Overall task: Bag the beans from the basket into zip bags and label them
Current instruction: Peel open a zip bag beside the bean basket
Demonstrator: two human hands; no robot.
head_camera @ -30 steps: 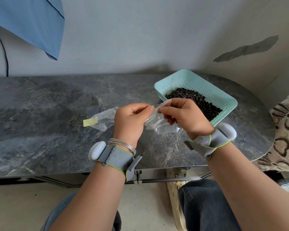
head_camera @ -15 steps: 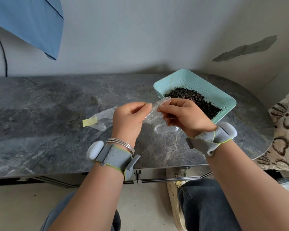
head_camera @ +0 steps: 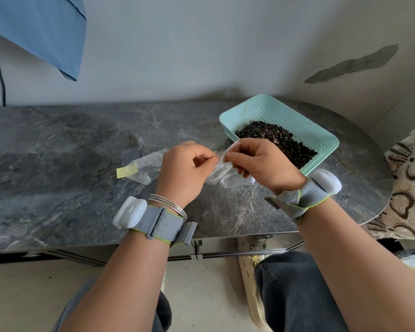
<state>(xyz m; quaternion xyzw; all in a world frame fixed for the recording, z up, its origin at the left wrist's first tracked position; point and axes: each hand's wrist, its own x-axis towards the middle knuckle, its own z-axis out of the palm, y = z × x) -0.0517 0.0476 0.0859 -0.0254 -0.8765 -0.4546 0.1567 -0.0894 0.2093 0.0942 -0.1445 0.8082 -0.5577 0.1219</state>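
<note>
In the middle of the frame the left hand (head_camera: 185, 171) and the right hand (head_camera: 264, 164) both pinch the top edge of a clear zip bag (head_camera: 222, 170), which hangs crumpled over the grey table (head_camera: 58, 183). The mint basket (head_camera: 321, 131) of dark beans (head_camera: 278, 140) stands just at the upper right, beside the right hand. Left of the hands lies another clear bag (head_camera: 147, 165) with a yellow label (head_camera: 127, 170), and from there the table surface stretches far to the left edge of the frame.
</note>
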